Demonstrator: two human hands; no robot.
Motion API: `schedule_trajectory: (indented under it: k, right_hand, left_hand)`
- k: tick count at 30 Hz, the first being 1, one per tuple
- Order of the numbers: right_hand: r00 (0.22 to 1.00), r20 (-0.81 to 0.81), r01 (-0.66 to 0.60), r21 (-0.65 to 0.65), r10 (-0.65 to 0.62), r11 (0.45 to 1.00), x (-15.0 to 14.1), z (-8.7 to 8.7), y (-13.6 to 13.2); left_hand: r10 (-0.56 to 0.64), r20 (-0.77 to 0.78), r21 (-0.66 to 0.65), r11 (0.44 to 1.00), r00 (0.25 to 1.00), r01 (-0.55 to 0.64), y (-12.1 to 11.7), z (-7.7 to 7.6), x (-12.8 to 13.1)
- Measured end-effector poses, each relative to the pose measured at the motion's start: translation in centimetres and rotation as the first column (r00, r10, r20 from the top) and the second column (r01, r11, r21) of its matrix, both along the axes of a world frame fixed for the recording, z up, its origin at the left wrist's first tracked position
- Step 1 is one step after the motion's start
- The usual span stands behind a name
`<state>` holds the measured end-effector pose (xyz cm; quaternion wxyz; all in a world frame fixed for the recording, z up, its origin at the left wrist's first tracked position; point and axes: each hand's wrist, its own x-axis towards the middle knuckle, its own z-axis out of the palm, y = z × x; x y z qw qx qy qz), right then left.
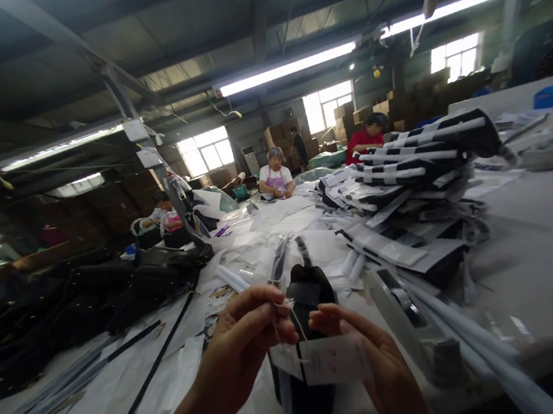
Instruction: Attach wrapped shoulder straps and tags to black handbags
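Observation:
My left hand [254,327] is closed in a pinch on the thin string [298,322] of some hang tags. From the string dangle a white tag [333,360] and a smaller white tag [286,360] beside it. My right hand [375,356] is open, its fingers stretched towards the string. The right end of the larger tag overlaps that palm; whether it touches is unclear. Beneath both hands a black bag [311,290] lies on the table, with a strap [303,251] reaching away from its far end. The tags and my hands hide part of the bag.
A grey tape dispenser [414,324] stands right of my right hand. Beyond it rises a pile of wrapped black bags [404,178]. Black bags [77,305] heap up at left, by a slanting post [167,180]. Co-workers, one in a purple apron [276,181], sit across the table.

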<state>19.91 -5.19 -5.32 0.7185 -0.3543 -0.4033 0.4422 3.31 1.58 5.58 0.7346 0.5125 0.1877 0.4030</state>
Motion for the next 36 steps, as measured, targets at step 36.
schedule_trajectory:
  k: [36]
  right_hand:
    - [0.933, 0.36, 0.054, -0.205, 0.024, 0.977, 1.0, -0.2, -1.1]
  left_hand:
    - [0.16, -0.098, 0.046, 0.987, 0.982, -0.156, 0.1, -3.3, 1.4]
